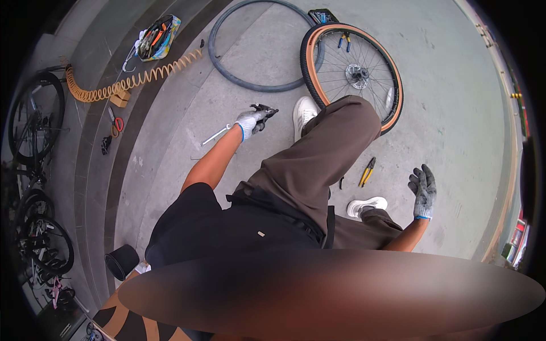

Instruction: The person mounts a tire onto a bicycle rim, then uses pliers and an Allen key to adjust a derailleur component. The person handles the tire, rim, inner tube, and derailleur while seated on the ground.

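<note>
My left hand [251, 123], in a grey glove with dark fingers, is closed above the floor. A small black item juts from it, too dark to make out. Below it lies a silver wrench [216, 135]. Off to the right, my right hand [422, 190] hangs open and holds nothing, fingers a little apart. A bicycle wheel [357, 76] with a tan-walled tire [392, 74] is in front of my bent knee, which covers its lower edge. Partly behind the wheel, a grey inner tube [211, 42] lies on the floor.
Yellow-handled cutters [367, 172] lie between my right hand and leg. Blue-handled pliers [344, 41] show through the spokes. Leftward are a coiled air hose [114, 90], a tool bag [160, 37], red scissors [117, 126], a black bucket [121, 262] and parked bicycles [37, 122].
</note>
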A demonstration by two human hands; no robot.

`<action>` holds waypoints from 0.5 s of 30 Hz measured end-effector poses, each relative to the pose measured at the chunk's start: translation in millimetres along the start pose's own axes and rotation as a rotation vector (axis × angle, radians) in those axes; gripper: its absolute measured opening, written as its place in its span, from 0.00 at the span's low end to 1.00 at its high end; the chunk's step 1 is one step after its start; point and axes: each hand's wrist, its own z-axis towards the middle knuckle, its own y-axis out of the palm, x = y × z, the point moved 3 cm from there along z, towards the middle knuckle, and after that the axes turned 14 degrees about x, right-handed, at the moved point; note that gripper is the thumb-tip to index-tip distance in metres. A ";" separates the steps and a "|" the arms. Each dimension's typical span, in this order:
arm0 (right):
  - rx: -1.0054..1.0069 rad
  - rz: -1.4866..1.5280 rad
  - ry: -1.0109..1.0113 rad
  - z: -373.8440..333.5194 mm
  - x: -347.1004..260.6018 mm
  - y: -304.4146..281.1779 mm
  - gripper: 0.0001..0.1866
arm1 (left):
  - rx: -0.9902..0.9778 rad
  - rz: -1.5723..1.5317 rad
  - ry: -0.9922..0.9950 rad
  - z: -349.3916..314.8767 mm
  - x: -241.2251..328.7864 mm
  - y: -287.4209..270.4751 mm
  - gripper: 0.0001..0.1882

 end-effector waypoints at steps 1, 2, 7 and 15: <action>-0.045 -0.045 0.015 2.1 24.0 -9.6 0.26 | 0.099 0.064 -0.053 20.0 -36.0 -21.8 0.12; -0.018 -0.163 0.074 2.2 47.6 -21.1 0.26 | 0.203 0.137 -0.112 34.1 -74.1 -46.8 0.15; -0.243 -0.601 0.081 2.9 106.5 -35.2 0.24 | 0.543 -0.072 -0.353 68.3 -179.9 -137.9 0.12; -0.276 -0.556 -0.067 -3.2 105.9 -6.4 0.23 | 0.474 -0.405 -0.222 70.1 -145.6 -169.8 0.12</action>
